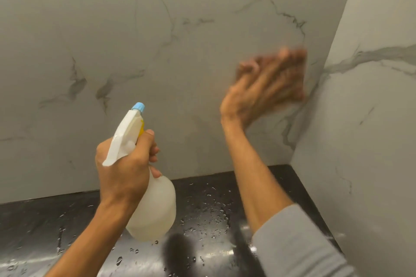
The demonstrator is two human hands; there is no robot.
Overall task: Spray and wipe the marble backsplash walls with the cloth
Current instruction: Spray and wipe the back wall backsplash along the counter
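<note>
The back wall (157,51) fills most of the head view, and it meets the side wall (371,119) in a corner at the right. Below both runs a dark counter (45,231), glossy and dotted with water drops (216,209). A dark blurred shape (177,252) sits low in the middle of the counter; we cannot tell what it is. A grey sleeve (299,245) covers the right forearm near the bottom edge. The two raised arms and the spray bottle (155,207) hide part of the counter and the lower wall.

Both walls are pale grey marble with thin dark veins, heavier near the corner. We see a faint damp patch (198,128) on the back wall, just left of the right wrist.

The spray bottle is cloudy white with a white trigger head and a light blue nozzle (138,107) that points up towards the back wall. The left hand (121,168) grips its neck, with fingers curled round the front and the thumb wrapped behind. It is held above the counter, clear of the wall.

The right hand (265,90) is blurred. Its fingers are straight and spread, pressing flat on the back wall close to the corner. Under them lies the cloth (301,83), a brownish smear that shows past the fingertips and along the hand's right edge. It sits between the palm and the marble, and its outline is too blurred for us to trace.
</note>
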